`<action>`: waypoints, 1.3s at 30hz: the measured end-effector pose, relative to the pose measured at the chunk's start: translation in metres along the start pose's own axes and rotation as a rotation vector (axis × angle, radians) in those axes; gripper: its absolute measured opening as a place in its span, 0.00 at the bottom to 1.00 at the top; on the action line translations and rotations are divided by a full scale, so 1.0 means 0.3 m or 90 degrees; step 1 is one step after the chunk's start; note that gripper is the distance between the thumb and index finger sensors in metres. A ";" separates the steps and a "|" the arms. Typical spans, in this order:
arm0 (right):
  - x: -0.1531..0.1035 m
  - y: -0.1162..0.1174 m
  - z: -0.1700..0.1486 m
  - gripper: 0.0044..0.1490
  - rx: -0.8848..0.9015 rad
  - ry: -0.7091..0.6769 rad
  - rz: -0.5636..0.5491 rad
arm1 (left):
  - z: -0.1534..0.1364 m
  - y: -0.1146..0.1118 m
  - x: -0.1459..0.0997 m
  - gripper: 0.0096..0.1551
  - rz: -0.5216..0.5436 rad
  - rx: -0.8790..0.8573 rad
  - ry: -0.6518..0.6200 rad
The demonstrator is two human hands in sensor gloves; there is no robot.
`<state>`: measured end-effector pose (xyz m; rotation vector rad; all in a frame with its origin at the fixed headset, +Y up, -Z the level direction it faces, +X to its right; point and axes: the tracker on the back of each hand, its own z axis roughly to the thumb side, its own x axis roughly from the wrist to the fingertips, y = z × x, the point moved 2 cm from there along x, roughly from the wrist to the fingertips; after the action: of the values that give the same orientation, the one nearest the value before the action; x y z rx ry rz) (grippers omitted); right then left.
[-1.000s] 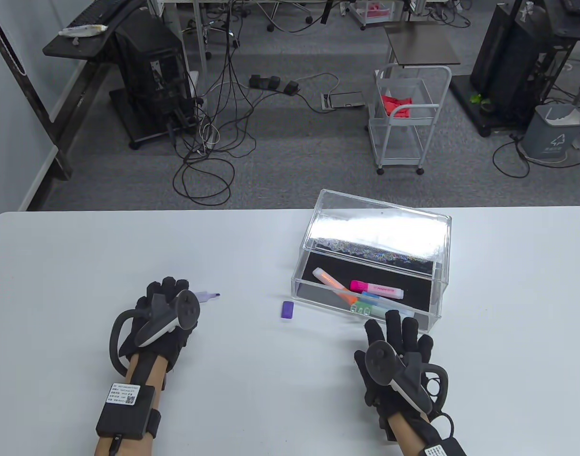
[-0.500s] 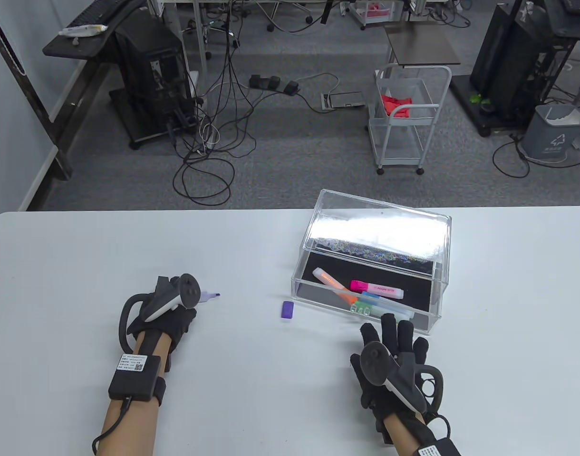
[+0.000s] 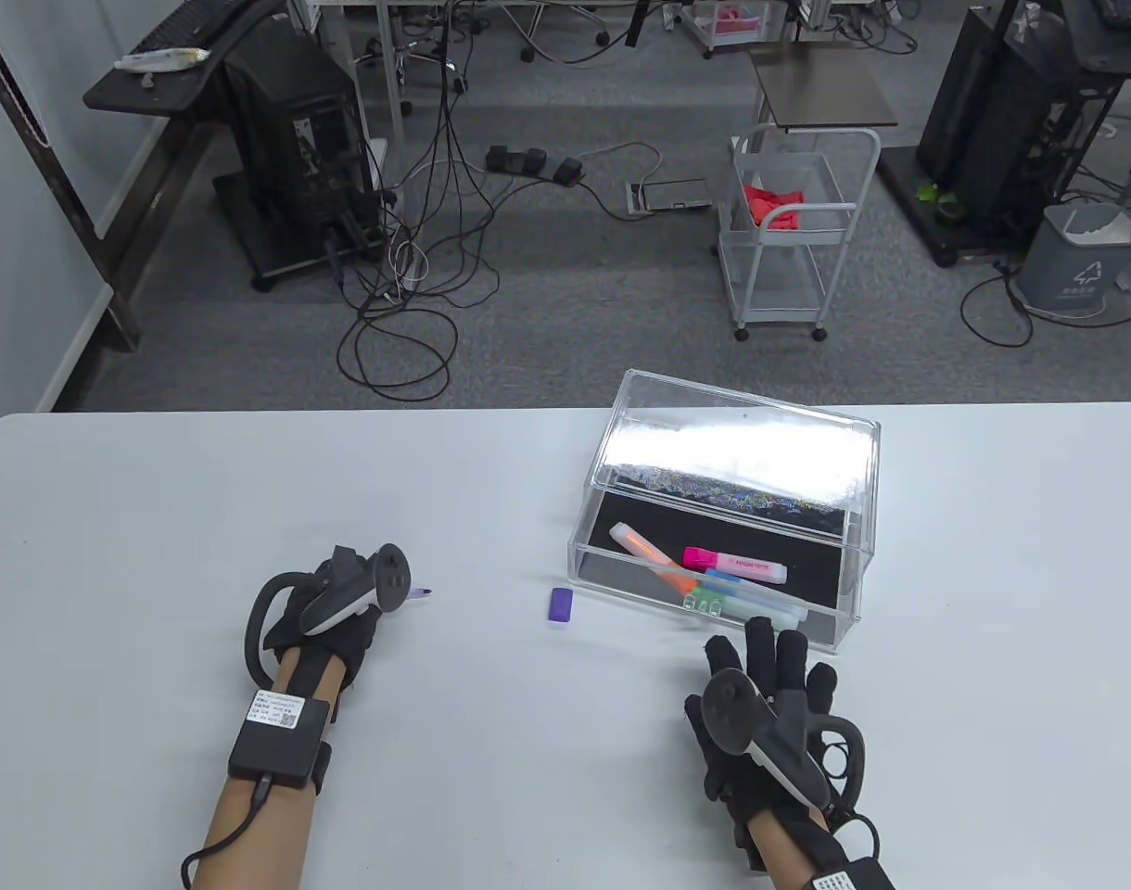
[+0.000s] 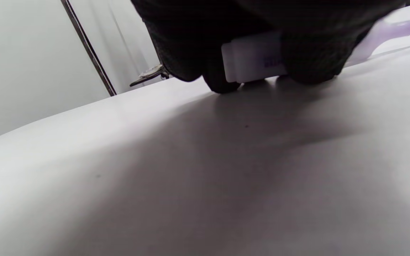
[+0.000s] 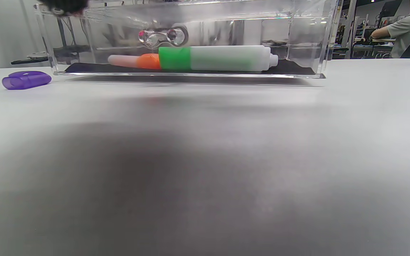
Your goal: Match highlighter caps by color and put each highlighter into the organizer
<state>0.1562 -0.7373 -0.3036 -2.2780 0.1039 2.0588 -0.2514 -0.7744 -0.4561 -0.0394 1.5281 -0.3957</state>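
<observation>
My left hand [image 3: 343, 603] grips an uncapped purple highlighter [image 4: 258, 60] just above the table, its tip [image 3: 424, 591] pointing right. The loose purple cap [image 3: 562, 604] lies on the table left of the clear organizer [image 3: 862, 556]; the right wrist view has it as the cap [image 5: 26, 79] at the left. Inside the organizer lie an orange highlighter [image 3: 654, 559], a pink one [image 3: 734, 565], and green and blue ones [image 3: 751, 603]. My right hand [image 3: 774, 677] rests flat with fingers spread, just in front of the organizer, holding nothing.
The organizer's clear lid [image 3: 742, 445] stands open at the back. The white table [image 3: 204, 482] ends at its far edge, beyond which are cables, a white cart [image 3: 788, 241] and a grey bin [image 3: 1080, 255] on the floor.
My left hand curled round the purple highlighter, drew it back toward me and slightly right. My right hand pulled back a little from the organizer.
</observation>
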 end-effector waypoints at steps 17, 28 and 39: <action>0.012 0.007 -0.004 0.45 0.021 -0.006 0.005 | -0.029 0.131 -0.258 0.32 0.094 -0.074 -0.060; -0.001 0.031 0.039 0.45 0.012 -0.051 0.012 | 0.028 0.136 -0.481 0.32 0.065 -0.139 -0.091; 0.007 0.050 0.072 0.44 0.042 -0.085 0.051 | 0.033 0.066 -0.584 0.32 0.090 -0.172 -0.081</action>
<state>0.1335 -0.7503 -0.3079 -2.1248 0.2554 2.2049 -0.2358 -0.7099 -0.2926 -0.1642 1.4397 -0.0699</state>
